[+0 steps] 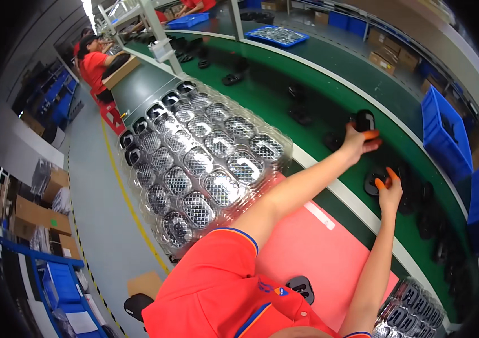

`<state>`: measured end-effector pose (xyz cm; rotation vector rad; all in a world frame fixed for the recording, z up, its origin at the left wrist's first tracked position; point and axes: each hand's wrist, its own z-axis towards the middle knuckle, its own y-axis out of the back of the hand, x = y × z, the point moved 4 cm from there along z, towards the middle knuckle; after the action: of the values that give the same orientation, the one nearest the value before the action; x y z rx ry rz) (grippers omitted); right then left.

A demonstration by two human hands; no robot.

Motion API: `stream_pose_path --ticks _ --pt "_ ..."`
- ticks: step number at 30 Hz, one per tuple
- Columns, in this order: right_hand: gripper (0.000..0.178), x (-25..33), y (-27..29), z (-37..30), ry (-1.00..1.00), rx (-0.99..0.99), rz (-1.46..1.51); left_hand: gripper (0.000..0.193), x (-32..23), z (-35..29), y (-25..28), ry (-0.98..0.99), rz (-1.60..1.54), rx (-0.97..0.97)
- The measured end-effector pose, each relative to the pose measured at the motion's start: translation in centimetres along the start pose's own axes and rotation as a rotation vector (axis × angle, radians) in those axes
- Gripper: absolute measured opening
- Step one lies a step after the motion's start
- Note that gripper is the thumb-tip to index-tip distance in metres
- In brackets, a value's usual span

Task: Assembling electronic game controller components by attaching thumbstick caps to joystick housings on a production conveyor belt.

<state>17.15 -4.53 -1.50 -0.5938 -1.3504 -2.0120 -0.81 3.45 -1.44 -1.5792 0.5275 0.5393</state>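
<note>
Over the green conveyor belt (273, 79), my left hand (358, 145) has thumb and fingers around the lower edge of a black oval part (365, 119), which has a pale curved mark. To its right and nearer me, my right hand (390, 194) reaches down with its fingers apart. Its thumb is beside another black rounded part (373, 183) on the belt; whether they touch is unclear. Orange covers show on fingertips of both hands. A black oval piece with slots (300, 289) lies on the pink mat (312, 242) close to my body.
A clear plastic tray (205, 163) of black mesh-faced parts lies left of the belt. Another filled tray (411, 310) is at lower right. Blue bins (447, 132) line the belt's far side. More black parts ride the belt. A co-worker in red (95, 65) stands at far left.
</note>
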Motion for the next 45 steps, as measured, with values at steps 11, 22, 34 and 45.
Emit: stream_pose_path --ticks 11,22,34,45 --pt "0.049 0.4 2.2 -1.1 -0.362 -0.036 0.936 0.047 2.8 -2.0 -0.8 0.226 -0.14 0.273" --pt "0.042 2.6 2.0 -1.7 -0.269 -0.026 0.859 0.055 3.2 -5.5 -3.4 -0.136 0.907 0.36" --pt "0.041 2.7 1.3 -1.6 -0.281 0.043 1.02 0.057 2.4 -6.4 -3.8 -0.361 1.022 0.371" --pt "0.041 2.8 1.7 -1.7 -0.315 0.059 1.001 0.06 2.1 -7.2 -3.9 -0.34 0.994 0.435"
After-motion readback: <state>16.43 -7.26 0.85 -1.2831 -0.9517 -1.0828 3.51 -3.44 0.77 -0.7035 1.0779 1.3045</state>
